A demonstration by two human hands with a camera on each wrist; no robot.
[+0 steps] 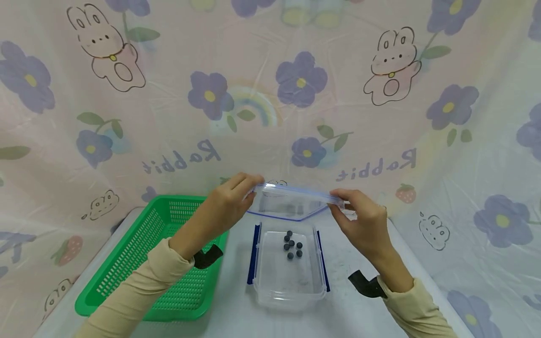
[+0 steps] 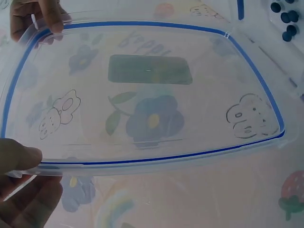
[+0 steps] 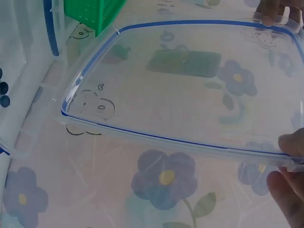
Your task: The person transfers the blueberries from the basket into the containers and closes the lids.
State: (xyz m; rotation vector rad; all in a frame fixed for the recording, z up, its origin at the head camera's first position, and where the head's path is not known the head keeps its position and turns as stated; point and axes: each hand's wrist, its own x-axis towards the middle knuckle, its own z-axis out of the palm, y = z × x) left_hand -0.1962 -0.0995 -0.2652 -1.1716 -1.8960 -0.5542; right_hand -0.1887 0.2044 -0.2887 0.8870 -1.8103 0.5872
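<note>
A clear plastic lid (image 1: pixel 291 204) with a blue seal around its edge is held up beyond the container, tilted. My left hand (image 1: pixel 230 202) pinches its left corner between thumb and fingers. At the opposite corner my right hand (image 1: pixel 359 220) grips the lid the same way; both hands show at the lid's edge in the left wrist view. Below it on the table stands a clear rectangular container (image 1: pixel 274 277), uncovered, with dark blue side clips (image 1: pixel 254 253) folded outward. Several small dark blue balls (image 1: pixel 291 243) lie inside, grouped toward its far half.
A green perforated basket (image 1: pixel 203 300) stands left of the container, partly hidden behind my left forearm. The white table (image 1: pixel 230 305) meets a printed curtain (image 1: pixel 253 131) with rabbits and flowers at the back and sides. Black straps (image 1: pixel 367 284) hang at both wrists.
</note>
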